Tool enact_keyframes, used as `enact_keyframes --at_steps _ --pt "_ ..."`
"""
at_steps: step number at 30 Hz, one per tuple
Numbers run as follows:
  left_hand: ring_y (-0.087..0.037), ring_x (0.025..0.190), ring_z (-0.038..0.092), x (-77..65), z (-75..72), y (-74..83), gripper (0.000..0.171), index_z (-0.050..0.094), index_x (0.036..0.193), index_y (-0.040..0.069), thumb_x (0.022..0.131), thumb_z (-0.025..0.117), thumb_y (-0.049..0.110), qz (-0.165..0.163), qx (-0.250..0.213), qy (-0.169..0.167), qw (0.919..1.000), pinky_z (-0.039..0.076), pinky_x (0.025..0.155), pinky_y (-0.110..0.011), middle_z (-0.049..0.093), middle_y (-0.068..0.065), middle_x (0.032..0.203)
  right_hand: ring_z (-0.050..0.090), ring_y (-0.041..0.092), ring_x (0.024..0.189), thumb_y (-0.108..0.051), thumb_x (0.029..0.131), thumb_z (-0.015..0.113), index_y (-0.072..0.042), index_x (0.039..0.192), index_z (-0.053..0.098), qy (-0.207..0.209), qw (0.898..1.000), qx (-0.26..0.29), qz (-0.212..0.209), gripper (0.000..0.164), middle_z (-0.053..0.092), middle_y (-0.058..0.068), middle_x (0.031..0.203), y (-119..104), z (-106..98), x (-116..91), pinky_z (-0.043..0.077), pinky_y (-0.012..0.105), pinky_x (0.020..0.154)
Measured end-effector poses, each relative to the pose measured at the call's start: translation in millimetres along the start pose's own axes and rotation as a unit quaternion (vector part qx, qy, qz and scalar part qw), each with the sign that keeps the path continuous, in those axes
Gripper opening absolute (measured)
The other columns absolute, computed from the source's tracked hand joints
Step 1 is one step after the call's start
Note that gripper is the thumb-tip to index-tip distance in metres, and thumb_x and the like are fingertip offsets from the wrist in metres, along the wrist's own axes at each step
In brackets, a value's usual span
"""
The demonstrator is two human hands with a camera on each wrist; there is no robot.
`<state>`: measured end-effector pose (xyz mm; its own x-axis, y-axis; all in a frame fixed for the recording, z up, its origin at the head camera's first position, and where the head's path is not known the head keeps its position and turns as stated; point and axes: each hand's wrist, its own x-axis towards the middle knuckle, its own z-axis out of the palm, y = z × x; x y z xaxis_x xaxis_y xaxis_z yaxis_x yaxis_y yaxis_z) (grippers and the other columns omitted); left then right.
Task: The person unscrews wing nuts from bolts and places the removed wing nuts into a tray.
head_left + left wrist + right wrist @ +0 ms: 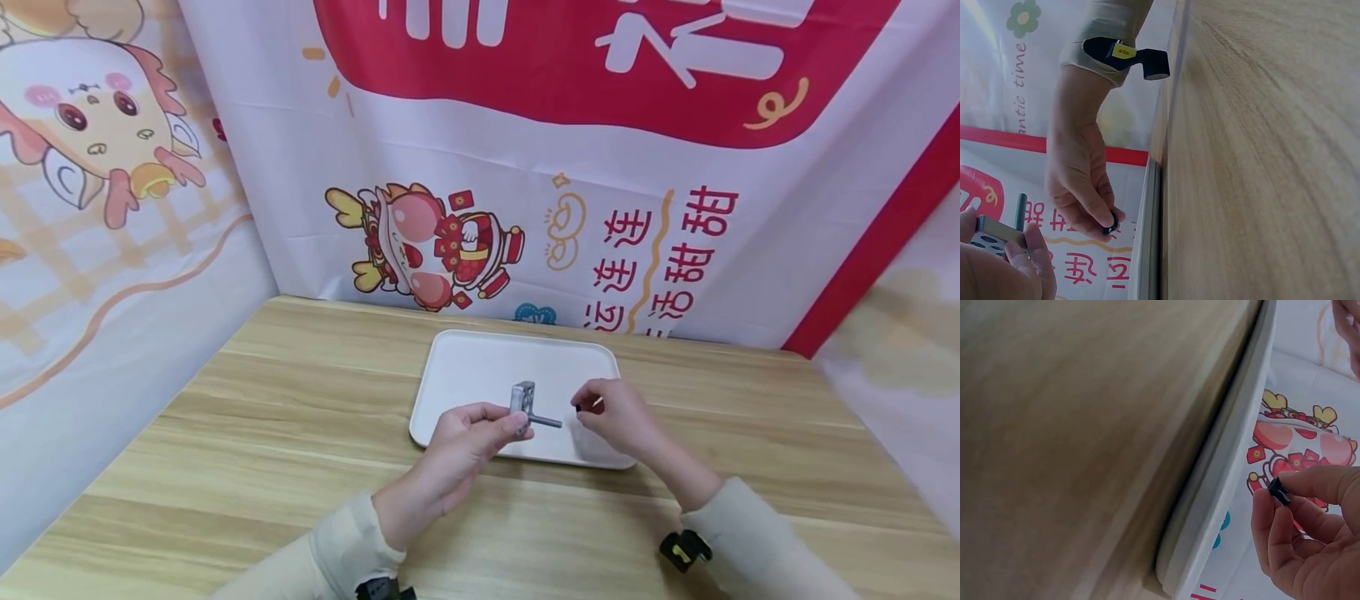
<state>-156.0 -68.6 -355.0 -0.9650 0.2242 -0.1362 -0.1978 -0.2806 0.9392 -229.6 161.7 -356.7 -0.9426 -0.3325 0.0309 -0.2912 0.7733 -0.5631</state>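
Observation:
My left hand [468, 446] grips a grey metal block with holes [522, 397] between thumb and fingers, above the white tray [472, 358]. From the block a threaded rod [546, 422] sticks out toward the right. In the left wrist view the block [994, 234] shows round holes, and the rod [1020, 212] stands up from it. My right hand [618, 417] pinches a small black part [1279, 490] between thumb and fingertips, over the tray's right side. The part is too small to name; it is apart from the rod.
The tray lies on a wood-grain table [300, 400], near its back edge. A printed cloth [480, 150] hangs behind the table, and another patterned cloth [112, 250] hangs at the left. Black wrist cameras sit on both sleeves, the right one [685, 550] low above the table.

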Motion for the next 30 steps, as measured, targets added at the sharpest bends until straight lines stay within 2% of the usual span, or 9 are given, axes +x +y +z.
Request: enact_keyframes --at_steps 5,10,19,24,30 --pt "-0.011 0.091 0.072 0.3 -0.4 0.8 0.029 0.063 0.11 -0.006 0.091 0.072 0.013 0.001 -0.01 0.0 1.0 0.056 0.097 -0.026 0.074 0.0 0.092 0.06 0.017 0.08 0.002 0.086 0.07 0.001 0.097 0.071 0.008 0.999 -0.026 -0.026 0.011 0.069 0.007 0.086 4.7 6.6 1.1 0.057 0.034 0.072" --pt "-0.011 0.092 0.072 0.3 -0.8 1.4 0.03 0.063 0.111 -0.005 0.091 0.073 0.015 -0.003 -0.005 0.0 1.0 0.056 0.098 -0.027 0.074 -0.001 0.093 0.057 0.016 0.076 0.002 0.085 0.072 -0.001 0.092 0.07 0.003 0.998 -0.05 -0.028 0.008 0.065 0.005 0.08 8.6 11.5 1.4 0.052 0.031 0.069" --pt "-0.011 0.091 0.072 -0.6 -0.4 -0.6 0.028 0.065 0.109 -0.004 0.09 0.074 0.015 -0.003 -0.005 0.003 1.0 0.056 0.097 -0.026 0.073 0.0 0.092 0.053 0.014 0.072 0.005 0.081 0.071 -0.005 0.084 0.069 -0.029 0.995 -0.086 -0.033 0.011 0.061 0.002 0.076 6.2 17.9 0.9 0.049 0.029 0.066" --pt "-0.01 0.09 0.072 -0.2 -0.2 -1.2 0.027 0.065 0.108 -0.004 0.09 0.074 0.015 -0.001 -0.004 0.002 1.0 0.056 0.096 -0.026 0.074 0.0 0.091 0.052 0.015 0.071 0.006 0.081 0.07 -0.005 0.084 0.069 -0.041 0.994 -0.1 -0.026 0.012 0.061 0.002 0.074 1.3 19.0 0.3 0.048 0.029 0.065" --pt "-0.009 0.089 0.072 0.2 -0.1 -1.8 0.028 0.065 0.108 -0.004 0.09 0.074 0.016 0.0 0.0 0.001 1.0 0.056 0.094 -0.025 0.074 0.001 0.09 0.051 0.015 0.068 0.007 0.08 0.069 -0.006 0.081 0.068 -0.048 0.992 -0.113 -0.038 0.013 0.06 0.001 0.072 -0.9 18.4 -0.9 0.046 0.029 0.063"
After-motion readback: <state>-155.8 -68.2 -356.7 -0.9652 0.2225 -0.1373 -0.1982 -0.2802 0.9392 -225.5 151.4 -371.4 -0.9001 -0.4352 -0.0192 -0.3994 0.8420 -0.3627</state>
